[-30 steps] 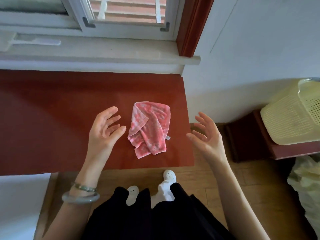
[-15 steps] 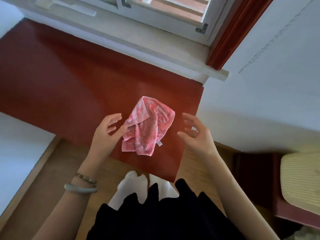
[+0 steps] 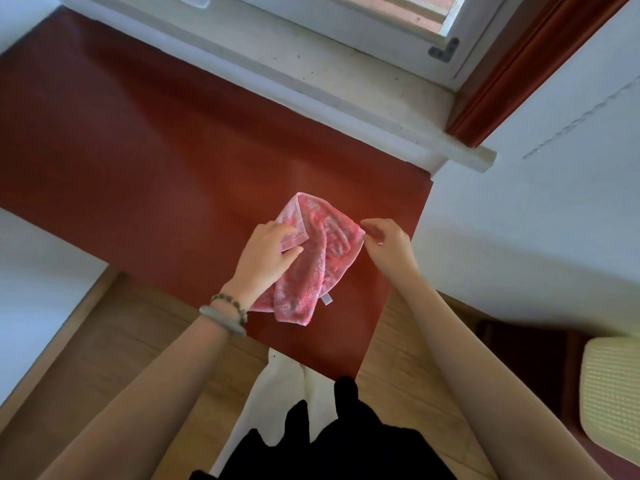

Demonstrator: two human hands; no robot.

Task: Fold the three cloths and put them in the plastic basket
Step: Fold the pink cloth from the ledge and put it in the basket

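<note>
**A:** Item 1?

**B:** Pink-and-white terry cloth (image 3: 313, 261), crumpled and part-folded. It lies on the red-brown table top (image 3: 138, 150), nr the front R corner. A small white label (image 3: 326, 299) sticks out at the cloth's near edge.

**A:** Hands?

**B:** Left hand (image 3: 266, 254) is on the cloth's L side. Thumb & fingers are curled round a turned-over flap and pinch it. That wrist has a pale grey-green bangle (image 3: 221, 320) + a beaded bracelet (image 3: 230, 301).

**A:** And the other?

**B:** Right hand (image 3: 389, 245) has its fingers curled, w/ the tips meeting the cloth's R corner. Pinch or plain touch, can't tell.

**A:** Item 2, the container?

**B:** Pale yellow plastic mesh basket (image 3: 613, 393), far R, only partly seen. It sits on a dark red-brown low stand (image 3: 530, 358), well apart from the cloth & table. Contents can't be seen from here.

**A:** Surroundings, quick.

**B:**
- A pale stone window sill (image 3: 311, 81) runs along the table's far edge.
- A white window frame (image 3: 346, 29) stands above the sill.
- A white wall (image 3: 554, 220) is to the R.
- A light wooden floor (image 3: 121, 341) lies under & beside the table.
- The person's black garment (image 3: 346, 445) & white socks (image 3: 287, 379) are just below the table's near edge, btwn the two forearms.
</note>
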